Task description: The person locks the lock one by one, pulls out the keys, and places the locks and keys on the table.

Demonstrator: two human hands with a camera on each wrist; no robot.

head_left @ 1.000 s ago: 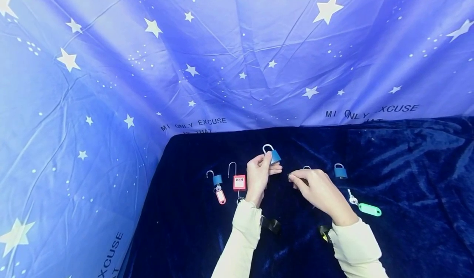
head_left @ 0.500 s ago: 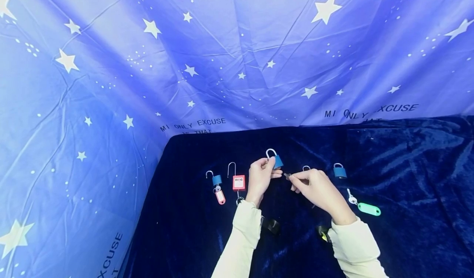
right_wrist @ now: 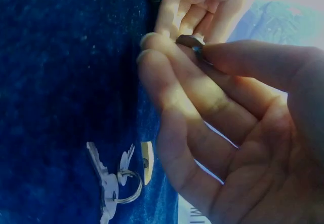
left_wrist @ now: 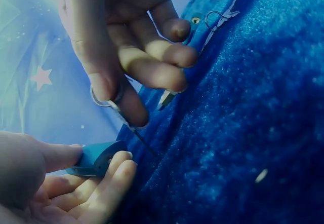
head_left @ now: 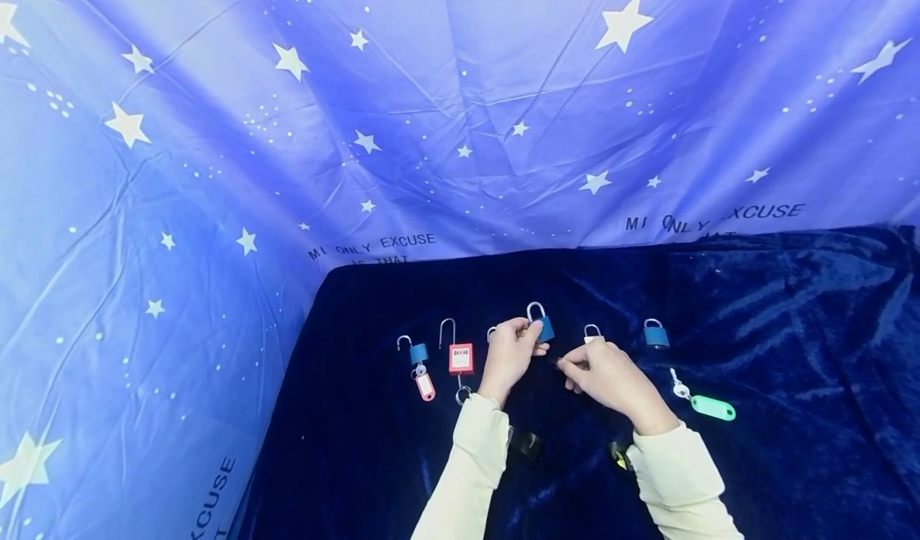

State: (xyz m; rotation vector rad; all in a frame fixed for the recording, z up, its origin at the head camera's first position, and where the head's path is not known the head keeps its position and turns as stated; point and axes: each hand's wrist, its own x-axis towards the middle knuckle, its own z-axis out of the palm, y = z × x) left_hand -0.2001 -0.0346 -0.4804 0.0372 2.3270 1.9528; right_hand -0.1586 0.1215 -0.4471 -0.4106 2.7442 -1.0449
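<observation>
My left hand point(head_left: 509, 356) grips a blue padlock point(head_left: 545, 329) between thumb and fingers, its silver shackle pointing up and away. In the left wrist view, the underside of this padlock point(left_wrist: 93, 158) is turned toward the other hand. My right hand point(head_left: 607, 376) pinches a small key point(left_wrist: 136, 132) by its head between thumb and index finger. A thin ring point(left_wrist: 97, 98) hangs from the key, and its blade points down past the padlock without touching it. In the right wrist view, the key head point(right_wrist: 190, 42) is partly hidden by the fingers.
Left of the hands lie a blue padlock point(head_left: 418, 354) with its key and red tag, and a red padlock point(head_left: 461, 359). Shackles show behind both hands. At right are a blue padlock point(head_left: 656, 335) and keys point(head_left: 679, 387) with a green tag point(head_left: 713, 408). Dark velvet covers the table.
My left hand has moved slightly right and down with the blue padlock. My right hand has shifted slightly down and left with the key. The whole head view has also moved a little.
</observation>
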